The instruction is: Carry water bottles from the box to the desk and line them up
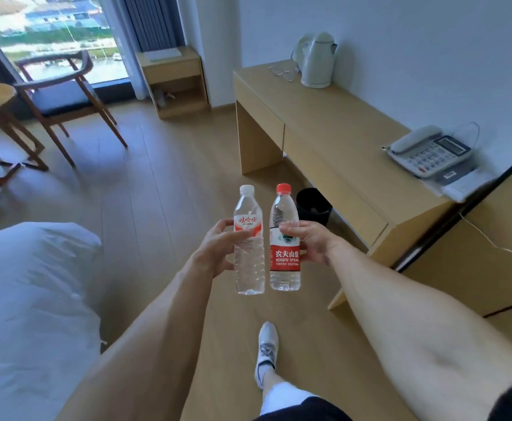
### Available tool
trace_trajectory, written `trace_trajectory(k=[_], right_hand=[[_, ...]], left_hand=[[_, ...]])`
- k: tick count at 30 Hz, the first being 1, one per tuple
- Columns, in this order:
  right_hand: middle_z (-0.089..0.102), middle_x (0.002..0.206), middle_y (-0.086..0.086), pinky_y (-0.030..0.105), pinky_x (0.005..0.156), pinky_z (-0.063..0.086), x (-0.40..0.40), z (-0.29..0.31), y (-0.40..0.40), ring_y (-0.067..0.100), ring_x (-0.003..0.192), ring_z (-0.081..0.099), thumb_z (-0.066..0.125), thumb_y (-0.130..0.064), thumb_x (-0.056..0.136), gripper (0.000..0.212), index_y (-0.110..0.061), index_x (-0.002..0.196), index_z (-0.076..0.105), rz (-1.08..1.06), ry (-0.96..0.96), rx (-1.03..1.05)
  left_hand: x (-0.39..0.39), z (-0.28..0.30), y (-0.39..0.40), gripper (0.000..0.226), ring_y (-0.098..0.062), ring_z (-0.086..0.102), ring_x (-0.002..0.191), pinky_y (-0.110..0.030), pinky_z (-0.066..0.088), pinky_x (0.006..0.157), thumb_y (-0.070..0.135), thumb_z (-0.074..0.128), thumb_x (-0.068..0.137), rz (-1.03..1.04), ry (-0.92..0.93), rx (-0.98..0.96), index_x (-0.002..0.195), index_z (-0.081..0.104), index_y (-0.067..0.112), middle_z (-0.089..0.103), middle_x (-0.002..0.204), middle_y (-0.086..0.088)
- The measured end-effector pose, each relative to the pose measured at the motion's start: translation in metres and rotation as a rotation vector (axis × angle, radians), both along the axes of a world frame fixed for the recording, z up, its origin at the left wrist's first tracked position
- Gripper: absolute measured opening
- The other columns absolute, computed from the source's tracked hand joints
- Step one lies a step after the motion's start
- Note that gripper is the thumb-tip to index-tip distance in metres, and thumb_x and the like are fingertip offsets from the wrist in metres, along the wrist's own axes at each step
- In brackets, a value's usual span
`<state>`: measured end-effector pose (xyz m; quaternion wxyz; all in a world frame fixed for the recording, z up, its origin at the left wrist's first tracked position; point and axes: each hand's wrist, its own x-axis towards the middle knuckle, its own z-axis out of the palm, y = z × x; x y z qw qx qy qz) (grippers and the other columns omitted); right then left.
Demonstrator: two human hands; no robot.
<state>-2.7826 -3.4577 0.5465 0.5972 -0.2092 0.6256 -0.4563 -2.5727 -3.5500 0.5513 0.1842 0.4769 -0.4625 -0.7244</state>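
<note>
i see the left hand [215, 250] gripping the white-capped bottle [248, 241] and the right hand [309, 243] gripping the red-capped bottle [284, 238]. both are upright, side by side in mid-air over the floor, with the desk [324, 129] near on the right.

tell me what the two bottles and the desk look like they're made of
White-capped bottle and red-capped bottle: clear, thin, glossy plastic, since the floor shows through and the walls are ribbed. Desk: light wood or wood-look laminate, matte, with faint grain; which of the two can't be told.
</note>
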Motion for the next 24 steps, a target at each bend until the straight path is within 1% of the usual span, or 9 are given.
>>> trace_trajectory(k=[2,6,8,10,13,17,19,21,24], right_hand=[[0.071,0.115,0.017,0.048,0.088,0.055,-0.011,-0.007,-0.038,0.033,0.099,0.068,0.077,-0.025,0.085,0.047,-0.006,0.126,0.063,0.004,-0.009,-0.007],[0.072,0.116,0.016,0.052,0.094,0.053,-0.038,-0.011,-0.110,0.035,0.106,0.068,0.079,-0.026,0.082,0.047,-0.008,0.123,0.065,0.013,-0.025,0.012],[0.072,0.116,0.016,0.051,0.092,0.054,-0.052,-0.008,-0.144,0.036,0.108,0.068,0.079,-0.026,0.082,0.046,-0.009,0.122,0.066,0.027,-0.027,0.007],[0.071,0.118,0.017,0.049,0.089,0.055,-0.067,-0.002,-0.176,0.036,0.106,0.068,0.078,-0.025,0.084,0.045,-0.008,0.124,0.065,0.028,-0.032,-0.006],[0.069,0.121,0.018,0.053,0.096,0.052,-0.085,0.005,-0.216,0.037,0.110,0.065,0.076,-0.025,0.085,0.048,-0.009,0.128,0.062,0.033,-0.049,-0.021],[0.068,0.121,0.018,0.058,0.101,0.048,-0.112,0.007,-0.262,0.038,0.111,0.064,0.075,-0.025,0.085,0.049,-0.009,0.129,0.061,-0.021,-0.047,-0.037],[0.069,0.118,0.017,0.054,0.096,0.051,-0.125,0.007,-0.282,0.036,0.105,0.066,0.075,-0.025,0.085,0.049,-0.008,0.129,0.060,-0.049,-0.045,-0.043],[0.070,0.115,0.016,0.049,0.089,0.053,-0.141,0.005,-0.303,0.032,0.100,0.067,0.075,-0.025,0.085,0.050,-0.007,0.129,0.059,-0.103,-0.030,-0.045],[0.071,0.112,0.016,0.046,0.085,0.055,-0.163,0.005,-0.336,0.030,0.096,0.068,0.075,-0.025,0.085,0.050,-0.006,0.128,0.059,-0.192,-0.007,-0.045]], left_hand=[[-0.012,-0.002,-0.036,0.066,-0.026,0.074,0.096,-0.049,0.060,0.065,0.033,0.094,0.063,-0.010,-0.011,-0.014,0.119,0.060,0.028,0.076,0.102,-0.003],[-0.042,0.002,-0.108,0.063,-0.027,0.072,0.100,-0.052,0.060,0.071,0.031,0.092,0.067,-0.012,-0.049,-0.006,0.121,0.059,0.027,0.074,0.110,-0.006],[-0.057,0.006,-0.143,0.068,-0.027,0.071,0.101,-0.052,0.060,0.073,0.034,0.093,0.065,-0.006,-0.036,-0.006,0.123,0.058,0.028,0.072,0.112,-0.005],[-0.071,0.011,-0.176,0.069,-0.026,0.071,0.102,-0.049,0.060,0.070,0.035,0.093,0.065,-0.002,-0.038,-0.009,0.123,0.057,0.028,0.071,0.113,-0.004],[-0.090,0.014,-0.217,0.063,-0.025,0.071,0.101,-0.046,0.059,0.065,0.033,0.092,0.069,0.005,-0.042,-0.001,0.122,0.058,0.028,0.071,0.113,-0.003],[-0.119,0.014,-0.275,0.060,-0.028,0.069,0.105,-0.052,0.058,0.072,0.031,0.090,0.072,-0.024,-0.047,-0.001,0.122,0.057,0.029,0.070,0.115,-0.005],[-0.135,0.012,-0.305,0.059,-0.028,0.068,0.107,-0.052,0.058,0.073,0.030,0.089,0.074,-0.063,-0.032,0.003,0.123,0.057,0.029,0.069,0.117,-0.005],[-0.153,0.010,-0.339,0.059,-0.028,0.067,0.108,-0.056,0.057,0.079,0.029,0.088,0.076,-0.107,-0.019,-0.006,0.125,0.056,0.028,0.068,0.118,-0.005],[-0.184,0.008,-0.391,0.055,-0.029,0.067,0.108,-0.058,0.057,0.082,0.027,0.087,0.077,-0.200,0.005,-0.013,0.124,0.058,0.027,0.068,0.118,-0.006]])
